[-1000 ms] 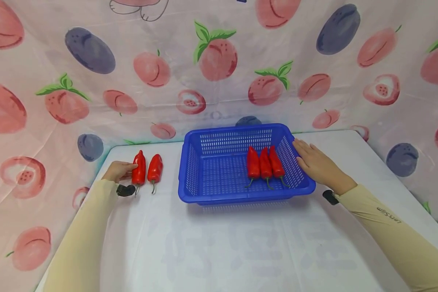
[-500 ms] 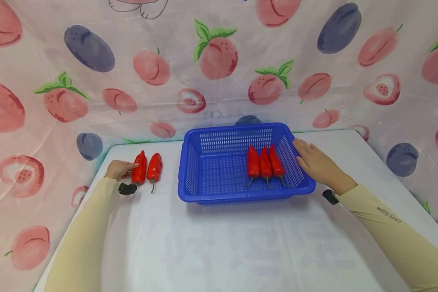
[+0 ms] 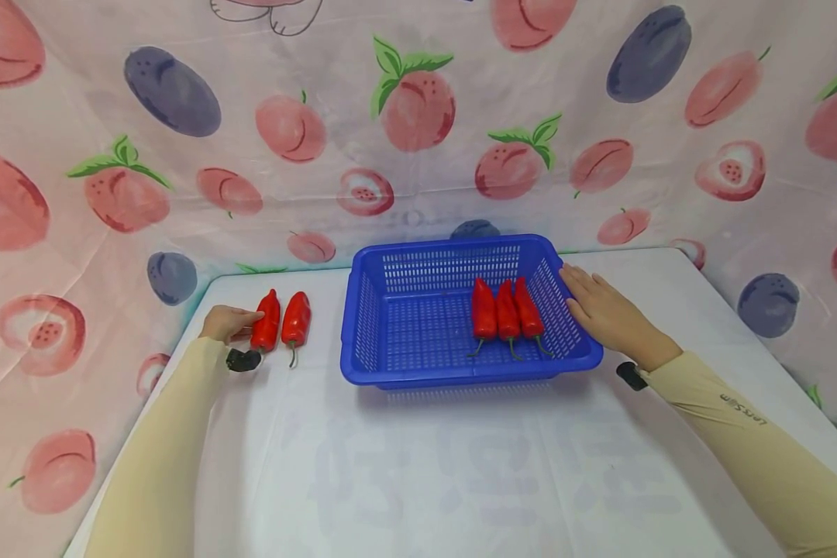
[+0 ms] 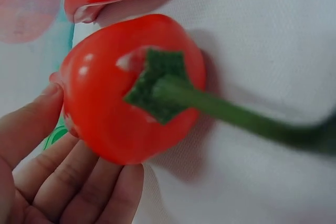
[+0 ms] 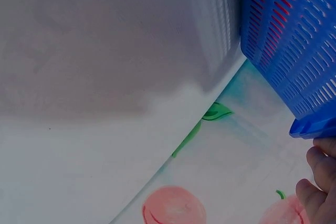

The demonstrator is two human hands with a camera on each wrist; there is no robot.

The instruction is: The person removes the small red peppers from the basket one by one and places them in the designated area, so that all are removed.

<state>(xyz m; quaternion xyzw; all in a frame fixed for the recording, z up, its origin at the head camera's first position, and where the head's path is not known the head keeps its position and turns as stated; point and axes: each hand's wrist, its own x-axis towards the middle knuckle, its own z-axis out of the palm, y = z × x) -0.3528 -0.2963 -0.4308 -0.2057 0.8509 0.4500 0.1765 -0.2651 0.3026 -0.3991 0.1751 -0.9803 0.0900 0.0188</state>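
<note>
My left hand (image 3: 229, 322) is at the far left of the table, holding a glossy red pepper (image 3: 266, 321). In the left wrist view the thumb touches this pepper (image 4: 131, 87) on one side and the fingers bear against its lower side; its green stem points toward the camera. Just right of it lies a second red pepper (image 3: 296, 319). A blue slotted plastic basket (image 3: 453, 380) stands mid-table, with three red peppers (image 3: 507, 311) lying side by side in its right half. My right hand (image 3: 610, 319) rests on the basket's right rim, its fingers straight.
A white cloth (image 3: 460, 473) covers the table. Behind and at both sides hangs a curtain (image 3: 418, 170) printed with peaches and plums. The right wrist view shows the basket's slotted outer wall (image 5: 294, 35) beside the table edge.
My left hand and the pepper at it have shifted very slightly between the frames. The right hand and the basket stay in place.
</note>
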